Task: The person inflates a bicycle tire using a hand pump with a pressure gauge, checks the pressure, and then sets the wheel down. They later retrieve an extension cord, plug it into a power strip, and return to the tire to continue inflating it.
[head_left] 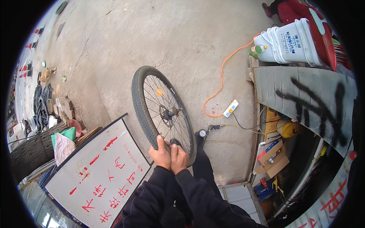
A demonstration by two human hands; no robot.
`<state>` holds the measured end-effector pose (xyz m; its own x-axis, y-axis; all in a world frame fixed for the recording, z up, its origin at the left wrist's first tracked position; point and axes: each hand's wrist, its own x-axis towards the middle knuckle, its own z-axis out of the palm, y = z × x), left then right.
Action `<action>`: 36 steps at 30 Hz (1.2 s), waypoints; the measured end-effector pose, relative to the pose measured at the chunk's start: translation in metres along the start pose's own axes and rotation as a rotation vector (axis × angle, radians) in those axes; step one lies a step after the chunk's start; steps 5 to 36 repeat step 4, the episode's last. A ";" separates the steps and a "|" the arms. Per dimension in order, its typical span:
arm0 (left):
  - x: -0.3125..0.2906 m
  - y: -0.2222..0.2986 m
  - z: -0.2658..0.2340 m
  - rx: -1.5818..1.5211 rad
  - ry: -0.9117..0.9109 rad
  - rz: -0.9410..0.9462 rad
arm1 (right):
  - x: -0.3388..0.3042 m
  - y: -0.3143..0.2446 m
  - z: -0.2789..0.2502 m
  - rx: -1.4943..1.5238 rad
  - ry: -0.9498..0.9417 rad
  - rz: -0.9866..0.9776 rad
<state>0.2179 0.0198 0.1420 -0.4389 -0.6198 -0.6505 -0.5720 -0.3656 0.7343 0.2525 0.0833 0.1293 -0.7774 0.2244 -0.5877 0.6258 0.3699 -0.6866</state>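
Observation:
A bicycle wheel [139, 99] with a black knobby tyre, thin spokes and a central hub [167, 115] stands tilted before me on the concrete. Both hands grip its near edge, side by side. My left hand [160, 155] is closed round the tyre and rim, its thumb pointing up along them. Right beside it, my right hand [179, 158] is closed on the same stretch, thumb raised too. The undersides of the fingers are hidden. An orange reflector [159, 92] sits among the spokes. To the right of the wheel lies an inflator with a round gauge [202, 133].
A white power strip [230, 108] with an orange cord [221, 72] lies on the ground. At right stand a metal cabinet [304, 95], an open cardboard box [273, 159] and a white bucket [287, 41]. A white board [99, 171] with red writing leans at lower left.

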 end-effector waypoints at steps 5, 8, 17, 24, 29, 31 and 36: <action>-0.019 -0.022 -0.005 0.094 -0.010 0.089 | -0.013 0.027 -0.013 0.061 0.005 -0.024; -0.019 -0.022 -0.005 0.094 -0.010 0.089 | -0.013 0.027 -0.013 0.061 0.005 -0.024; -0.019 -0.022 -0.005 0.094 -0.010 0.089 | -0.013 0.027 -0.013 0.061 0.005 -0.024; -0.019 -0.022 -0.005 0.094 -0.010 0.089 | -0.013 0.027 -0.013 0.061 0.005 -0.024; -0.019 -0.022 -0.005 0.094 -0.010 0.089 | -0.013 0.027 -0.013 0.061 0.005 -0.024; -0.019 -0.022 -0.005 0.094 -0.010 0.089 | -0.013 0.027 -0.013 0.061 0.005 -0.024; -0.019 -0.022 -0.005 0.094 -0.010 0.089 | -0.013 0.027 -0.013 0.061 0.005 -0.024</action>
